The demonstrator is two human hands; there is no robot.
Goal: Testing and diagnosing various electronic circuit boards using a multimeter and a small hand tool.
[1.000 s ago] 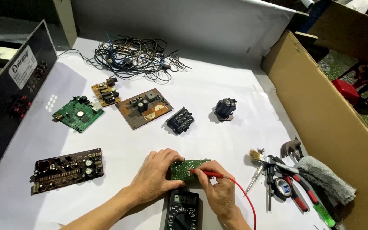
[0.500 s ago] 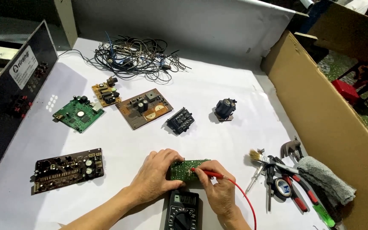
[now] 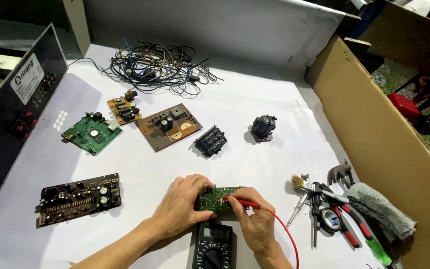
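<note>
Bench during board testing, left to right. A black amplifier chassis (image 3: 11, 114) stands at the far left; beside it lie a long dark circuit board (image 3: 78, 198), a green square board (image 3: 91, 133), a small yellow board (image 3: 124, 109) and a brown board (image 3: 169, 126), none under the probe. At centre the left hand (image 3: 181, 206) is closed on the edge of a small green board (image 3: 216, 198) lying on the white table (image 3: 255, 104), while the right hand (image 3: 256, 224) pinches a red probe (image 3: 242, 202) with its tip on that board; testing appears under way. A black multimeter (image 3: 214, 246) sits just below, between the wrists. Right: brush (image 3: 304, 185), pliers (image 3: 347, 219), grey cloth (image 3: 381, 210), cardboard wall (image 3: 384, 144), none in the way.
</note>
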